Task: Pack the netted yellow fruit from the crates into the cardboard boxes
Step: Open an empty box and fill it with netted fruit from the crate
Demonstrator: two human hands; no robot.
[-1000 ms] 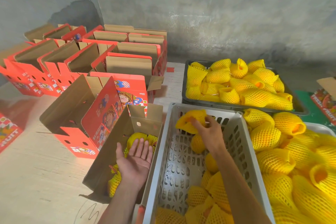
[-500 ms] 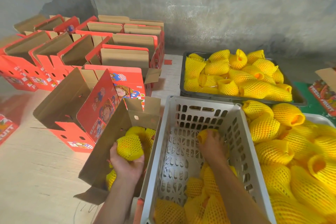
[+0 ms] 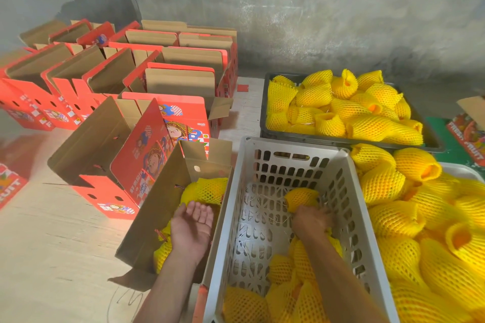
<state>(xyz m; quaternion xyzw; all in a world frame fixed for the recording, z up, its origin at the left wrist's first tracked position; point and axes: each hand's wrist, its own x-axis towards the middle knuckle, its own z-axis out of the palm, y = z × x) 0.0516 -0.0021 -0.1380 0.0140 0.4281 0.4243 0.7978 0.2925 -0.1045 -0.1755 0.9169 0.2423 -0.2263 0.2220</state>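
1. "FRESH FRUIT" stood in white capitals on the red carton (image 3: pixel 469 136) at the far right edge, beside the green surface.
2. White capitals ending in "UIT" showed on the red carton (image 3: pixel 10 186) cut off at the left edge; the rest of the word was out of view.
3. The open red box (image 3: pixel 147 155) with the cartoon figures carried small white characters along its lower panel, too small to read.
4. A small mark sat near the top edge of the red box behind it (image 3: pixel 183 115), unreadable.

Fruit (image 3: pixel 207 190) beyond the left fingers (image 3: pixel 200 211): yellow mesh netting. Crate (image 3: pixel 349 207) around the right fingers (image 3: pixel 321 214): pale grey, slotted. Boxes (image 3: pixel 147 155): red, cartoon-printed, brown inside.
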